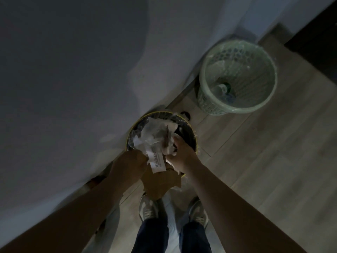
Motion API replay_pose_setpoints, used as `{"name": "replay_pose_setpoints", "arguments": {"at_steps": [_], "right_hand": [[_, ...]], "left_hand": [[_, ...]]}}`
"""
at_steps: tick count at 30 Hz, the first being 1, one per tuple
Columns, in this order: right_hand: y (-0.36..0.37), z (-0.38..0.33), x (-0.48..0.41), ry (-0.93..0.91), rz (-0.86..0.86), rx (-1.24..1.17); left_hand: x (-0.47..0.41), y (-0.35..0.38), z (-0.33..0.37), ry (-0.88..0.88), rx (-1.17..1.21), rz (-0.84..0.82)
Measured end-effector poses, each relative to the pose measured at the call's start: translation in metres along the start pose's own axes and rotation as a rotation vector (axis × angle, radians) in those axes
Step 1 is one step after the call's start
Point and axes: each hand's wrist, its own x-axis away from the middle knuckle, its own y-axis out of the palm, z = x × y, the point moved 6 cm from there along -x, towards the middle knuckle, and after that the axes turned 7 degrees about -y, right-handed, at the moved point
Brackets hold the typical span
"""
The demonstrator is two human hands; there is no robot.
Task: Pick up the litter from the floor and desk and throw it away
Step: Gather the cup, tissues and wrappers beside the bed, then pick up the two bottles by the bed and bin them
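Litter of crumpled white paper fills the round dark bin with its thin yellow rim. My right hand grips a soft wad of it, fingers curled. My left hand is in shadow beside torn brown cardboard; its grip I cannot tell.

Crumpled paper litter (matt), wood-look floor.

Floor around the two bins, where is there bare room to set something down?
Bare wooden floor lies right of the yellow-rimmed dark bin, this side of the green lattice basket. The dark bin is crammed: right hand grips crumpled white paper there.
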Motion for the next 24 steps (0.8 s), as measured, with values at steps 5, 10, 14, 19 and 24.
{"name": "replay_pose_setpoints", "arguments": {"at_steps": [5, 10, 14, 19, 24], "right_hand": [[-0.021, -0.019, 0.035, -0.098, 0.018, 0.369], [-0.062, -0.062, 0.094, -0.199, 0.017, 0.555], [-0.103, -0.116, 0.160, -0.275, 0.014, 0.612], [-0.165, -0.208, 0.251, -0.442, 0.026, 0.720], [-0.228, -0.294, 0.351, -0.699, 0.094, 0.831]], "left_hand": [[0.027, -0.028, 0.011, 0.203, -0.046, 0.145], [0.073, -0.072, 0.023, 0.214, -0.229, 0.062], [0.134, -0.133, 0.043, 0.241, -0.257, 0.060], [0.242, -0.238, 0.070, 0.272, -0.264, 0.296], [0.349, -0.318, 0.080, 0.158, -0.070, 0.330]]}}
